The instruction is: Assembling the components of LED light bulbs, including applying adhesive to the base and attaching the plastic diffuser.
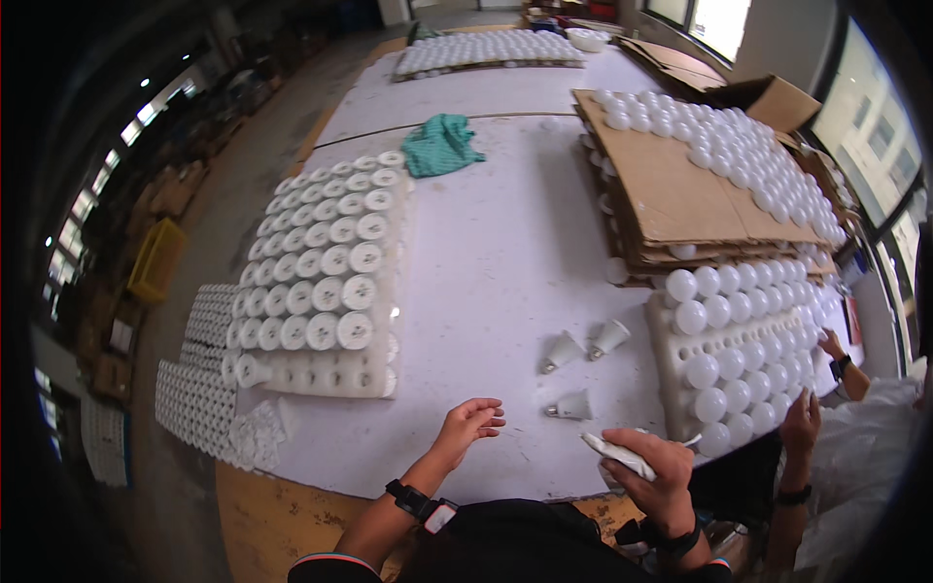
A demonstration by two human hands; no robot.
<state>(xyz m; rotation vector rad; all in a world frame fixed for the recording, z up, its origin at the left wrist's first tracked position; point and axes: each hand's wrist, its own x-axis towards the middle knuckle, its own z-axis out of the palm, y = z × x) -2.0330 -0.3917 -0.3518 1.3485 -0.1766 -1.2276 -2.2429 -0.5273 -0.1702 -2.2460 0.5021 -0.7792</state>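
My left hand [468, 428] hovers over the near part of the table, fingers slightly curled and apart, holding nothing. My right hand [661, 476] grips a white elongated thing [620, 455]; its kind I cannot make out. Just beyond the hands lie three white cone-shaped bulb housings with metal screw ends: one housing [570, 405] nearest, another housing [562, 352] and a third housing [609, 338] farther off. On the left, a pale foam tray [369, 377] carries rows of upright open-topped housings [338, 330]. One housing [253, 369] lies tilted at its near left corner.
A foam tray [690, 348] of round white bulb covers stands at right, beside another person's hands [802, 420]. Behind it are stacked cardboard sheets [661, 194] with more covers. A green cloth [440, 146] lies beyond the left tray. Another bulb-covered tray [486, 51] is far back.
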